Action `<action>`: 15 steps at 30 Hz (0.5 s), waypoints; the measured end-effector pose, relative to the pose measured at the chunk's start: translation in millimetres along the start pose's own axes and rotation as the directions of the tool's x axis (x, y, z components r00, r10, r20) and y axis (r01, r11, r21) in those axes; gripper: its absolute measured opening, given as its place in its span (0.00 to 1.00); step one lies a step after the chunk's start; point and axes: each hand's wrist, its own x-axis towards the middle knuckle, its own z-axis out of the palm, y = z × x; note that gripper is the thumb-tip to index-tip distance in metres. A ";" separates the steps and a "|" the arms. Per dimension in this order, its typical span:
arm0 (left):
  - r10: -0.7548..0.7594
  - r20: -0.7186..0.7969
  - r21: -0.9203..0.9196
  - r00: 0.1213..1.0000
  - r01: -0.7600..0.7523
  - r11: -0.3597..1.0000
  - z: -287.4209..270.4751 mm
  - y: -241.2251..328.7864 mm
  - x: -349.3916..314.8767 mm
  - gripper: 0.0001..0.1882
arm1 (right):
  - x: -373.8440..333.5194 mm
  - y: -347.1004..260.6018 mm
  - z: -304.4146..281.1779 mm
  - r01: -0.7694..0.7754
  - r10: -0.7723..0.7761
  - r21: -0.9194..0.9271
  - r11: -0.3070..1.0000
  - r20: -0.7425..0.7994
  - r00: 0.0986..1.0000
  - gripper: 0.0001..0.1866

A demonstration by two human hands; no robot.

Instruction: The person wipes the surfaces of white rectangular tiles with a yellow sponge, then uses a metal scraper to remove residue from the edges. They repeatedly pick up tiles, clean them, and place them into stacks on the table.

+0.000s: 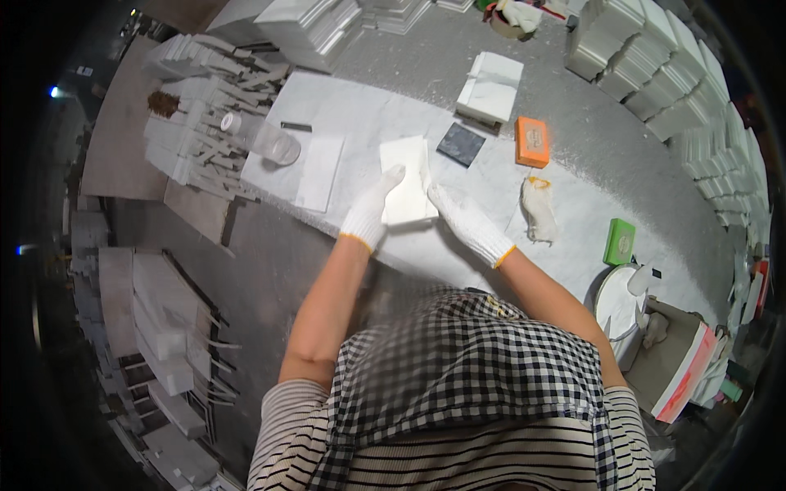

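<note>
A small stack of white rectangular tiles (405,182) is between my gloved hands at the table's front edge. My left hand (370,214) grips its left side, with the thumb lying over the top face. Against the right edge rests my right hand (468,222), its fingers stretched out and lying along the side. Both hands wear white knitted gloves with yellow cuffs. Just beyond the stack lies a dark grey square pad (461,145). Another pile of white tiles (490,86) stands farther back.
An orange box (532,142), a crumpled white glove (538,209) and a green box (620,241) lie to the right, near a round white container (618,303) and a cardboard box (667,352). At left stands a clear plastic bottle (274,143). Tall tile stacks (655,65) line the far right.
</note>
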 end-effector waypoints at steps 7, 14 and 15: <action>0.293 0.162 0.312 0.942 -0.331 0.891 30.3 -23.3 -45.4 0.34 | -20.3 3.3 -9.3 0.032 -0.035 0.365 0.931 0.003 0.999 0.43; 0.278 0.467 0.884 0.839 -0.433 -0.176 84.6 20.4 -62.6 0.38 | -11.8 48.7 -70.6 0.182 -0.108 0.144 0.973 -0.410 0.906 0.37; 0.236 0.480 0.868 0.845 -0.417 -0.271 89.6 20.1 -61.3 0.36 | -15.8 47.2 -71.8 0.232 -0.118 0.237 0.943 -0.414 0.902 0.39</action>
